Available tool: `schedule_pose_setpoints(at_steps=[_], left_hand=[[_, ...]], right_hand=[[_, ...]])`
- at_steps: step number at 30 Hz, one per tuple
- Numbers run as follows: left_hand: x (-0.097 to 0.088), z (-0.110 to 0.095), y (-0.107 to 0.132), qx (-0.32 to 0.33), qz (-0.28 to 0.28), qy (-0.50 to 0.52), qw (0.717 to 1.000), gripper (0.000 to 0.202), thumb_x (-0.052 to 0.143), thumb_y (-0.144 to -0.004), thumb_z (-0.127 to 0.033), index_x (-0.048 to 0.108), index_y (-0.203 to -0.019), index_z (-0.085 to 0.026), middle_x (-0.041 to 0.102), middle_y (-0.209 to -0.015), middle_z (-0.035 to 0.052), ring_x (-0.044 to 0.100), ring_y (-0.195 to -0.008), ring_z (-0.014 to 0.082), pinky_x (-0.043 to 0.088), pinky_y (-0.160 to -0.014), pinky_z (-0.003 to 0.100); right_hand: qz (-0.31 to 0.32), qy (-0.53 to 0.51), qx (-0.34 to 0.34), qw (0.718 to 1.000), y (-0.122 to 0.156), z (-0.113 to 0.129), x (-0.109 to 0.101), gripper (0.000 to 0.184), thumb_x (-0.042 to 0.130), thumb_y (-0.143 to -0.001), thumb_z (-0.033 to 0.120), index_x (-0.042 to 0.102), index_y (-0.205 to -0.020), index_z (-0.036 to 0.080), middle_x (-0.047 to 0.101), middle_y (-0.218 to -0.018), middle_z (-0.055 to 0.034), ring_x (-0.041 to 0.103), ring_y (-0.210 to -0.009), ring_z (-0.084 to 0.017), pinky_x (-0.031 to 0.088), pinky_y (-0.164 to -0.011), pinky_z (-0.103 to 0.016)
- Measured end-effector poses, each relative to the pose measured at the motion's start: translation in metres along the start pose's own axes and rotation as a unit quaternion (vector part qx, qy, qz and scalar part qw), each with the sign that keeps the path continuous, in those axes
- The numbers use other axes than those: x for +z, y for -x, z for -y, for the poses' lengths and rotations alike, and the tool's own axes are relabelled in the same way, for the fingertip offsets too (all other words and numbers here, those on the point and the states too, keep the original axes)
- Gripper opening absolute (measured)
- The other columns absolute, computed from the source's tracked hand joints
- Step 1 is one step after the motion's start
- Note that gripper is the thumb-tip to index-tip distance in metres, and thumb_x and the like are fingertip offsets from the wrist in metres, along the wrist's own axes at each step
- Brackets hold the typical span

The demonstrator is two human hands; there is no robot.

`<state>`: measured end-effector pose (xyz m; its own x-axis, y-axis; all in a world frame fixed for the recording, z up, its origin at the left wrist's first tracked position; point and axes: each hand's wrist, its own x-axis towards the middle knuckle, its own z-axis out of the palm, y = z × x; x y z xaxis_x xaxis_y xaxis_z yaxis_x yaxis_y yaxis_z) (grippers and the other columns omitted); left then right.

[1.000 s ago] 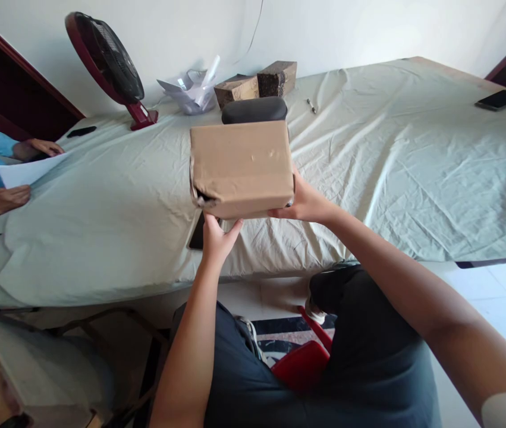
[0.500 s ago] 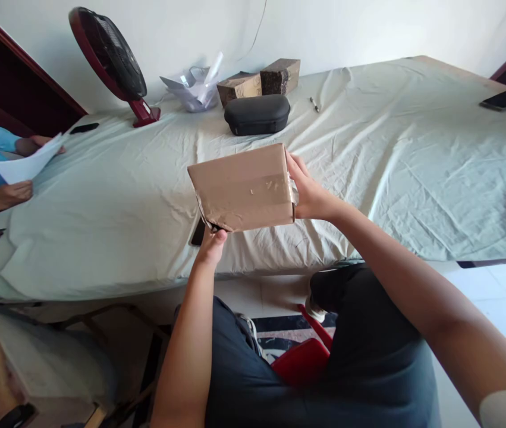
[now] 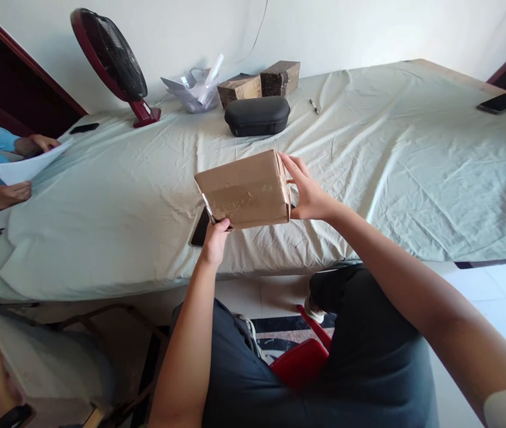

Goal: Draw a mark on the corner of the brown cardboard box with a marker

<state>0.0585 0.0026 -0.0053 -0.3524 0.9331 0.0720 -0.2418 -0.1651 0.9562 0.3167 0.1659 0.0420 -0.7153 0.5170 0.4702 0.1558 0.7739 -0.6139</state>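
Note:
A brown cardboard box [image 3: 246, 193], partly covered with shiny tape, is held tilted above the cloth-covered table [image 3: 114, 220]. My left hand [image 3: 216, 241] grips its lower left corner, the thumb on the near face and the other fingers hidden beneath. At the opposite end, my right hand [image 3: 308, 190] presses against the right side, fingers along the edge. The left end of the box looks torn or loose at its corner. A dark phone [image 3: 199, 230] lies under the box's left side, partly hidden by it.
Behind the box sit a black zip case [image 3: 257, 116], two taped cartons [image 3: 280, 78], a clear plastic bin [image 3: 197, 95] and a fan [image 3: 114, 59]. A pen [image 3: 314, 106] and a phone [image 3: 500, 103] lie to the right. At left, another person holds paper [image 3: 30, 165].
Both hands have tipped the box, so its near face looks narrower and its left end has shifted slightly right. At left, the other person's paper has lowered a little.

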Motion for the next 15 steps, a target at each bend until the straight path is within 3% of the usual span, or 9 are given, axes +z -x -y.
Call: schedule_pose_setpoints(at_steps=[2,4,6,7,9,11,13,15], left_hand=[[-0.001,0.001,-0.001,0.003,0.0,-0.006,1.0,0.067,0.088,-0.078,-0.067,0.082,-0.129,-0.024,0.086,-0.127,0.0157,0.072,-0.146,0.0434,0.059,-0.123,0.063],[-0.004,0.0,-0.002,0.023,0.018,-0.011,1.0,0.078,0.082,-0.081,-0.086,0.081,-0.131,-0.025,0.083,-0.139,0.0182,0.067,-0.153,0.044,0.057,-0.125,0.062],[-0.007,-0.001,-0.003,0.067,0.05,-0.024,0.996,0.097,0.071,-0.08,-0.104,0.079,-0.139,-0.028,0.075,-0.159,0.0193,0.058,-0.164,0.044,0.052,-0.132,0.059],[-0.009,-0.002,-0.003,0.092,0.066,-0.04,0.993,0.103,0.072,-0.078,-0.106,0.076,-0.148,-0.03,0.068,-0.169,0.0182,0.052,-0.17,0.0434,0.048,-0.136,0.057],[-0.011,-0.005,-0.004,0.128,0.084,-0.086,0.985,0.112,0.088,-0.077,-0.094,0.061,-0.169,-0.036,0.051,-0.187,0.0141,0.043,-0.177,0.0422,0.043,-0.141,0.053],[-0.012,-0.007,-0.005,0.126,0.082,-0.123,0.981,0.127,0.1,-0.076,-0.075,0.042,-0.183,-0.04,0.04,-0.193,0.0129,0.043,-0.176,0.0428,0.044,-0.14,0.053],[-0.012,-0.005,-0.007,0.1,0.074,-0.133,0.983,0.134,0.1,-0.077,-0.071,0.03,-0.187,-0.041,0.042,-0.19,0.0152,0.049,-0.171,0.0446,0.049,-0.136,0.057],[-0.013,0.0,-0.009,0.08,0.069,-0.133,0.985,0.138,0.099,-0.075,-0.077,0.026,-0.187,-0.041,0.046,-0.185,0.0175,0.051,-0.168,0.0458,0.05,-0.135,0.059]], right_hand=[[-0.01,-0.012,0.012,1.0,-0.002,0.001,-0.001,0.153,0.103,-0.065,0.068,0.026,-0.191,0.025,0.03,-0.191,-0.025,0.029,-0.177,-0.055,0.047,-0.136,-0.076],[-0.019,-0.053,0.035,0.998,-0.004,0.003,-0.002,0.153,0.106,-0.059,0.067,0.034,-0.187,0.025,0.034,-0.19,-0.0244,0.032,-0.176,-0.055,0.051,-0.133,-0.074],[-0.012,-0.143,0.079,0.987,-0.005,0.004,0.0,0.141,0.105,-0.059,0.067,0.046,-0.181,0.025,0.046,-0.186,-0.0219,0.042,-0.171,-0.052,0.057,-0.128,-0.068],[0.002,-0.202,0.108,0.973,-0.005,0.003,0.002,0.128,0.103,-0.065,0.067,0.054,-0.175,0.026,0.055,-0.18,-0.0197,0.051,-0.167,-0.049,0.06,-0.126,-0.065],[0.044,-0.317,0.175,0.931,-0.005,-0.001,0.008,0.095,0.095,-0.078,0.07,0.069,-0.159,0.027,0.073,-0.162,-0.0146,0.068,-0.153,-0.042,0.066,-0.119,-0.055],[0.073,-0.385,0.23,0.891,-0.004,-0.007,0.016,0.077,0.089,-0.084,0.076,0.078,-0.142,0.027,0.083,-0.145,-0.0107,0.079,-0.138,-0.036,0.07,-0.11,-0.046],[0.074,-0.404,0.267,0.872,-0.004,-0.013,0.022,0.078,0.088,-0.082,0.085,0.081,-0.133,0.027,0.085,-0.139,-0.0092,0.082,-0.133,-0.035,0.072,-0.106,-0.043],[0.066,-0.403,0.296,0.864,-0.004,-0.016,0.026,0.083,0.087,-0.08,0.092,0.081,-0.133,0.027,0.084,-0.144,-0.0097,0.08,-0.139,-0.037,0.069,-0.114,-0.046]])
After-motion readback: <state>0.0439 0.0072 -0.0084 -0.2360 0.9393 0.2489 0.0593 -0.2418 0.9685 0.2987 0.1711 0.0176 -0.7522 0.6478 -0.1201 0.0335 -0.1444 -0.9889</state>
